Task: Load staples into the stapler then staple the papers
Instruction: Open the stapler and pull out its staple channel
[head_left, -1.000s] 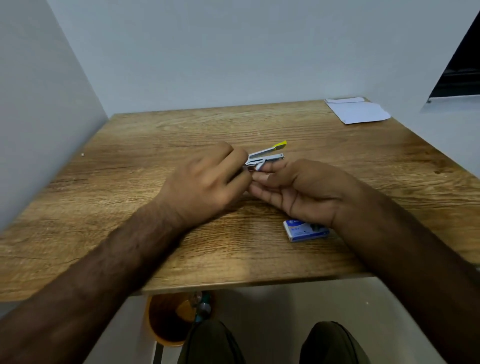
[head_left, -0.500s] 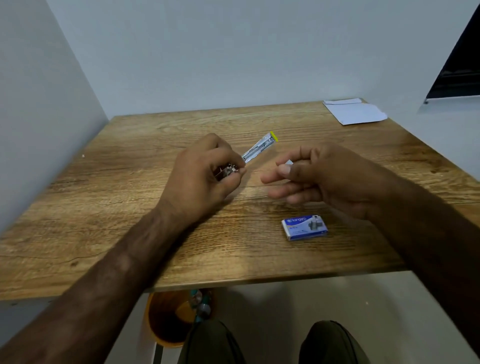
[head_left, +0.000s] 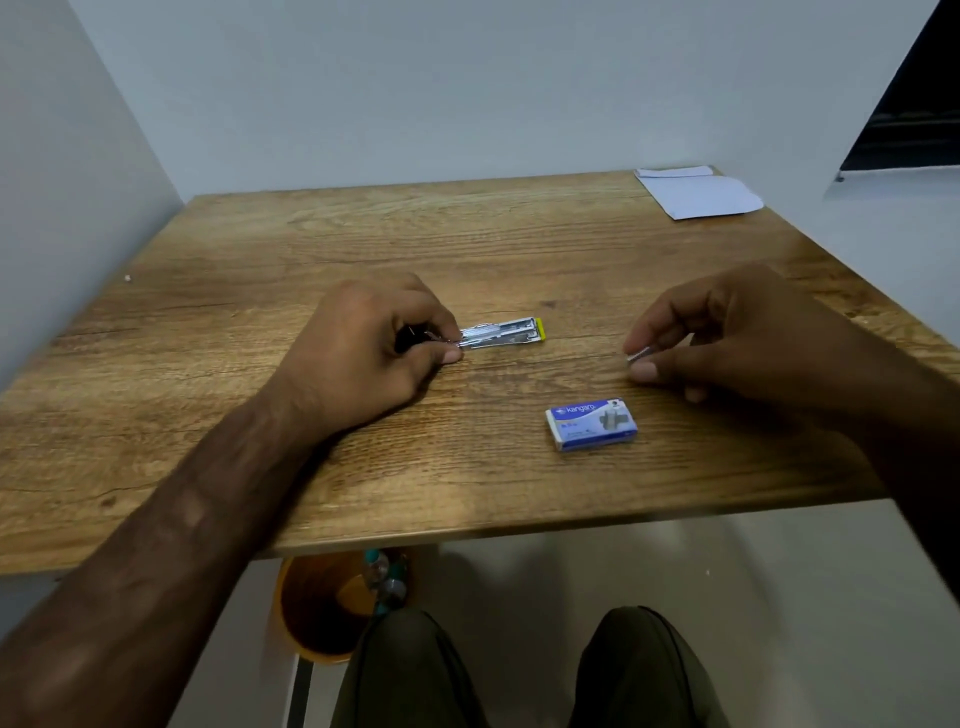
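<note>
Left hand (head_left: 363, 353) is gripping the stapler (head_left: 501, 335); right hand (head_left: 727, 338), at 3 o'clock, is pinching staples (head_left: 638, 355).

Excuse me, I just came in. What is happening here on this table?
A person is loading a stapler. The left hand holds the stapler flat on the wooden table, its metal channel showing. The right hand pinches a small strip of staples apart from the stapler, so loading is not yet done. The blue staple box lies near the right hand. The papers wait at the far right corner.
</note>
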